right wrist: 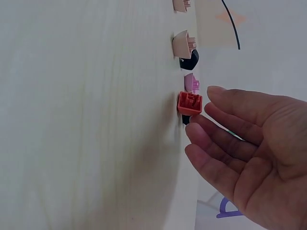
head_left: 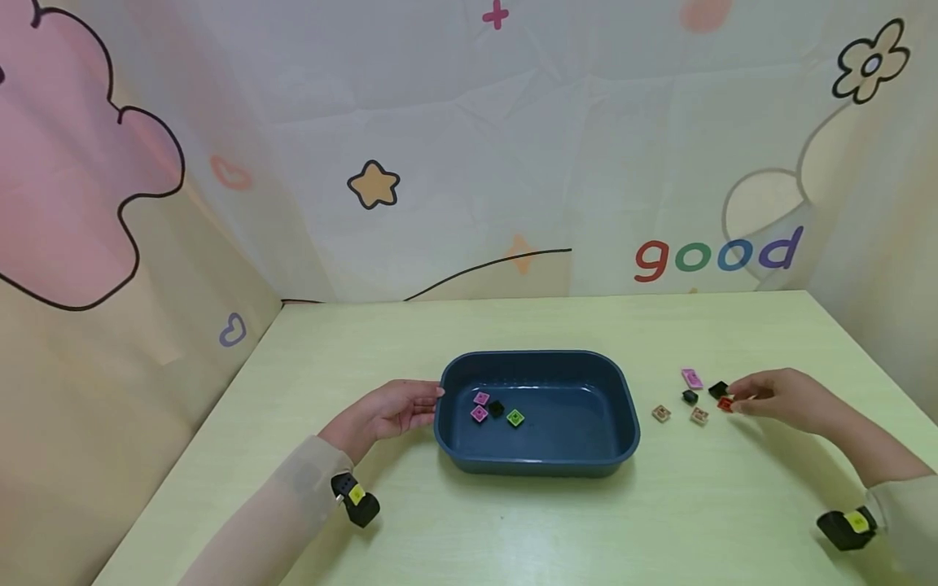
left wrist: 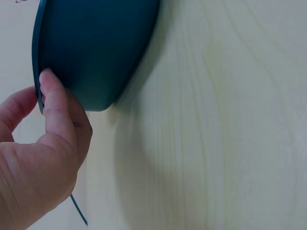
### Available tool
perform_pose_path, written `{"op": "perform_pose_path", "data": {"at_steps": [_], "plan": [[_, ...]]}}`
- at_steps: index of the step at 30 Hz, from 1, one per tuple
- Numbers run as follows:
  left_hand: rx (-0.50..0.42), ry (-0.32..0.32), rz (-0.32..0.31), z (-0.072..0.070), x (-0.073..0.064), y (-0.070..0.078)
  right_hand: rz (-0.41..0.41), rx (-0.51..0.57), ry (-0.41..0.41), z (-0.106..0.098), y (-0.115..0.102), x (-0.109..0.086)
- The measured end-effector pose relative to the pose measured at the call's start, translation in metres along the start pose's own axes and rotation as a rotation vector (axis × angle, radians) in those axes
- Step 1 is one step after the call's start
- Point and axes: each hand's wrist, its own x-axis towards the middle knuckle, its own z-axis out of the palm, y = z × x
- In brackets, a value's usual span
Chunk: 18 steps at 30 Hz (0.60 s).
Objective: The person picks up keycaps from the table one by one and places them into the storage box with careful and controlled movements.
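My left hand [head_left: 399,409] pinches the left rim of a dark blue plastic basin [head_left: 542,468], thumb and fingers on either side of its edge in the left wrist view. Inside the basin lie two pink keycaps [head_left: 479,414], a black keycap [head_left: 496,408] and a green keycap [head_left: 515,417]. On the right, my right hand [head_left: 787,397] has its loosely bent fingers right at a red keycap [right wrist: 190,103]. That keycap lies hollow side showing, with a gap to the thumb in the right wrist view. A black keycap [head_left: 718,390] is just beside it.
Between the basin and my right hand lie a pink keycap [head_left: 692,378], a small black keycap [head_left: 690,396] and two beige keycaps [head_left: 661,413]. The light wood-grain table [head_left: 484,529] ends at a printed cloth backdrop [head_left: 469,163]. Each wrist wears a small black device.
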Motion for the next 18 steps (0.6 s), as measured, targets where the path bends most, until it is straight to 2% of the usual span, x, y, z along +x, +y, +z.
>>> {"op": "perform_pose_path", "data": {"at_steps": [18], "plan": [[0.002,0.002,0.004,0.0005,-0.0005,0.0002,-0.008,-0.004,-0.014,0.0045,0.0016,0.0093]]}}
